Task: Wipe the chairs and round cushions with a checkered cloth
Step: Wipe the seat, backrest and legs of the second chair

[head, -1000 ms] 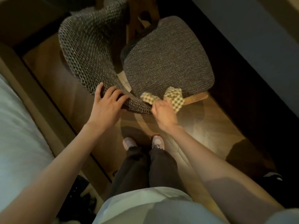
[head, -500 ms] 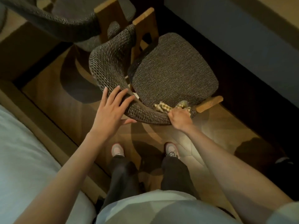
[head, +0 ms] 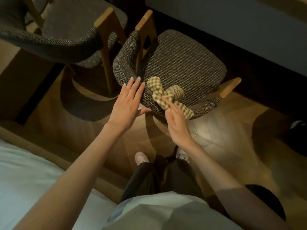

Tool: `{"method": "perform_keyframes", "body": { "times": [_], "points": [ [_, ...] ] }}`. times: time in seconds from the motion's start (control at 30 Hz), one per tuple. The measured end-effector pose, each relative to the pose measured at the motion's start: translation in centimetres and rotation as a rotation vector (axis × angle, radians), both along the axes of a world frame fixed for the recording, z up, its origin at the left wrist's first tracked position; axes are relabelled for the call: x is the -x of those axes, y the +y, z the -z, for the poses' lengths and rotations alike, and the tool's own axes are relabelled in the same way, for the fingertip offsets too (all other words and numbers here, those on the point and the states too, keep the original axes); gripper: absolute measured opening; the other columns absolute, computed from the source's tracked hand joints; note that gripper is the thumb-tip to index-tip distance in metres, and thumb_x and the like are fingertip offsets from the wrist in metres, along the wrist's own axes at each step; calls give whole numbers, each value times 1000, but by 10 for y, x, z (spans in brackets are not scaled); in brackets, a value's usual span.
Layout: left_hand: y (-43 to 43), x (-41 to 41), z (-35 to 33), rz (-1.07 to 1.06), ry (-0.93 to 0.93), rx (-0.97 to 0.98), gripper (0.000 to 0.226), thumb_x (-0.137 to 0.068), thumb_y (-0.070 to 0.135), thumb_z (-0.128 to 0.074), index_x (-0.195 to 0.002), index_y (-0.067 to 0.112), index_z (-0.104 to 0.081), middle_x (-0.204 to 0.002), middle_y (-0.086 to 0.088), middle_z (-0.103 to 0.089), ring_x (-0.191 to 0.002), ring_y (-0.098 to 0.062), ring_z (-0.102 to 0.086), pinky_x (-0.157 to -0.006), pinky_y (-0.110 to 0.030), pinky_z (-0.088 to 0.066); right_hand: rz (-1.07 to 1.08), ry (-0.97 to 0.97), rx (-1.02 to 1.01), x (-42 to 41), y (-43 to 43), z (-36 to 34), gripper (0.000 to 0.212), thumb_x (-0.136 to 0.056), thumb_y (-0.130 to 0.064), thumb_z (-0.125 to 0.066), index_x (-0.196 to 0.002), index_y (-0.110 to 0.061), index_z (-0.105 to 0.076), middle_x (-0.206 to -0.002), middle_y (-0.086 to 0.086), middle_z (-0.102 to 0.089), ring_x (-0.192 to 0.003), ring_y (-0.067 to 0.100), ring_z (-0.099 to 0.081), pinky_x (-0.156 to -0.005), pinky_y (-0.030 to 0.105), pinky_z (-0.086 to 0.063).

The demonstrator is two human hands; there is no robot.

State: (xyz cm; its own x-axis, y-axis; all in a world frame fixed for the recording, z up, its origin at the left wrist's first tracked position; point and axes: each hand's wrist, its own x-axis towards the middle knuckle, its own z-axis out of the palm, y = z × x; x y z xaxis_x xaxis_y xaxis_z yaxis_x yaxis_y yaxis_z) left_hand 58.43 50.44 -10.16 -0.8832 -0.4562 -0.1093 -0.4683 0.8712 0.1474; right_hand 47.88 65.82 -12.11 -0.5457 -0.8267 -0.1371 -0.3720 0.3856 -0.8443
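Wooden floor point(head: 216, 146) between bed point(head: 25, 171) and wall point(head: 232, 22), our hands at the near rim of the chair point(head: 146, 19).

We lay our left hand point(head: 127, 103) flat, fingers straight, on the woven backrest point(head: 126, 63) where it curves round the cushion's point(head: 182, 63) near left corner. Just beside it the checkered cloth point(head: 159, 90) is draped over the same rim, one end on the cushion's near edge, the other hanging outside. Our right hand point(head: 178, 125) rests on it with fingers nearly straight. Close on the far left stands a second chair point(head: 49, 42). Bare floor lies open right of our feet, narrower toward the bed.
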Motion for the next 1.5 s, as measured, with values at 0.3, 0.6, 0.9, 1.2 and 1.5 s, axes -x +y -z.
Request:
{"method": "perform_keyframes", "body": {
  "times": [0.3, 0.6, 0.9, 1.2, 1.5],
  "points": [
    [-28, 10, 18, 105, -8, 123, 80, -73, 69, -45, -120, 5, -54, -123, -26, -51, -128, -48, -35, -111, -59, -17, -16, 795, -99, 6, 7, 56, 74, -78, -17, -59, -140, -34, -22, -123, 10, -34, -109, 32, -40, -100, 61, -33],
    [-36, 46, 22, 62, 48, 136, 76, -74, 70, -40, -114, 7, -55, -115, -24, -52, -123, -44, -39, -110, -55, -22, -198, 874, -19, 70, -6, 51, 52, -85, -17, -41, -135, -30, -32, -118, 12, -38, -91, 29, -38, -68, 43, -47],
    [-3, 144, 24, -14, 50, 73, 69, -77, 65, -31, -112, 10, -53, -120, -21, -48, -118, -41, -40, -103, -52, -26, -51, 576, -279, 155, 15, 19, 92, -74, 13, -56, -148, -30, -21, -140, 19, -37, -126, 31, -29, -110, 47, -26],
    [-54, 124, 30, 258, 170, 50, 61, -90, 59, -34, -131, 17, -48, -124, -5, -53, -122, -24, -45, -114, -39, -18, 168, 355, -324, 130, -13, -15, 54, -92, -28, -24, -140, -12, -43, -144, 7, -44, -136, 21, -34, -115, 32, -13],
    [-169, 102, 25, 190, 35, -338, 72, -91, 47, -47, -149, 12, -21, -152, -10, -29, -138, -24, -31, -107, -39, -35, 232, 507, -492, 77, -167, -29, 35, -99, -26, -34, -117, -10, -60, -113, 7, -64, -101, 26, -58, -78, 34, -43]
  ]
}}
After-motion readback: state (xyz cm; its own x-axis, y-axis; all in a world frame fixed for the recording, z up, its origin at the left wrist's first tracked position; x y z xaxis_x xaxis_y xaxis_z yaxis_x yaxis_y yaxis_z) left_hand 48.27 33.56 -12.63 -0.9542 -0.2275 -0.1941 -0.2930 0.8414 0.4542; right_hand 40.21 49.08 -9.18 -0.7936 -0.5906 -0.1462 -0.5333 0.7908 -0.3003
